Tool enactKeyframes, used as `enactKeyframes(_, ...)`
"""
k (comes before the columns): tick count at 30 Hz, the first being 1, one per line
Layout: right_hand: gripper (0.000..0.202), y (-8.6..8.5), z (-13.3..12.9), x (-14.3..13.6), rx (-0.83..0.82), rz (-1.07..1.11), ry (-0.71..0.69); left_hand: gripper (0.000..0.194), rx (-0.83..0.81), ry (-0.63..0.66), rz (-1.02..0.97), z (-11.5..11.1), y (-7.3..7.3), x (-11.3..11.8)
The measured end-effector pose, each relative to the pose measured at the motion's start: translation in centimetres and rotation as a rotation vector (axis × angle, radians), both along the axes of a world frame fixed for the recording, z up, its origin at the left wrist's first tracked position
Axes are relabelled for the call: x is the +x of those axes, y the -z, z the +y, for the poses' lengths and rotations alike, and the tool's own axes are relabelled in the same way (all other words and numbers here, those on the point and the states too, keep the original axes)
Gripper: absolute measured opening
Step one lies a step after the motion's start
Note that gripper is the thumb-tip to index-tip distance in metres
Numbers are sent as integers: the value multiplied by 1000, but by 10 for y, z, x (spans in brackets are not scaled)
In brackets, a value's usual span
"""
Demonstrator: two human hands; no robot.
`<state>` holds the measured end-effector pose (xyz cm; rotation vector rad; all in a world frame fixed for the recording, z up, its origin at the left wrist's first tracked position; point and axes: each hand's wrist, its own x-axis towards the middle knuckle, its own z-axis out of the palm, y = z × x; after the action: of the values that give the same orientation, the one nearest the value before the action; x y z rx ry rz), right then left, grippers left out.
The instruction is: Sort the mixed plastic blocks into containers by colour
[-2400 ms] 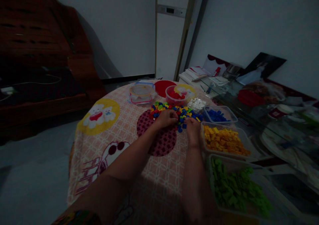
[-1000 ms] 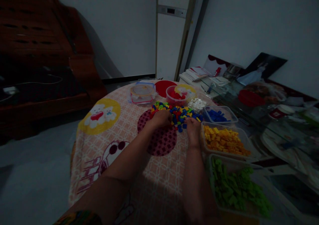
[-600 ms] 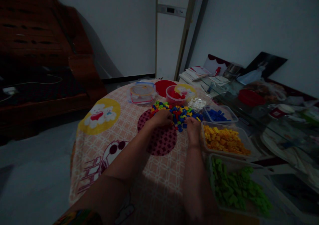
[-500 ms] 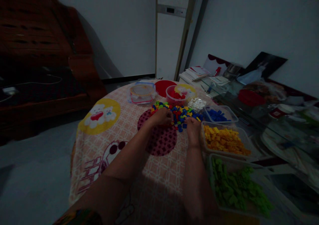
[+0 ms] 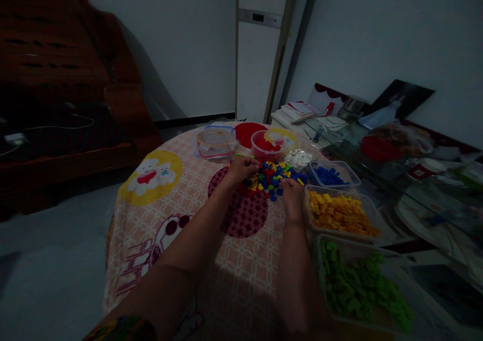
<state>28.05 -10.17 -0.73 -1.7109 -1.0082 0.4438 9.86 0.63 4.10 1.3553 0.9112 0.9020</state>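
Observation:
A pile of mixed toy bricks (image 5: 269, 176) in red, blue, yellow and green lies on the patterned tablecloth (image 5: 256, 255). Over the pile's left side is my left hand (image 5: 242, 169), thumb and fingers drawn together; whatever they pinch is too small to name. My right hand (image 5: 292, 192) rests at the pile's right edge with its fingers curled in, and I cannot make out what is in them. Right of it stand clear tubs of yellow bricks (image 5: 335, 212), blue bricks (image 5: 329, 175) and green bricks (image 5: 362, 285).
Behind the pile are a round tub (image 5: 260, 152) with red bricks, white bricks (image 5: 298, 158) and stacked lidded containers (image 5: 215, 141). A cluttered glass table (image 5: 347, 150) adjoins on the right. A wooden bench (image 5: 121, 99) stands at the left.
My left hand has moved a little away from me over the pile, uncovering yellow and red bricks below it. My right hand has stayed almost still.

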Motion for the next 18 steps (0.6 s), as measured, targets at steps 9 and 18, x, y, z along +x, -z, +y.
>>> enactKeyframes(9,43,3,1,2,6,-37,-9,9,74,-290,-112,24,-10,30)
enactKeyframes(18,40,0,0,2,0,-40,-7,25,227,-319,-70,42,-20,36)
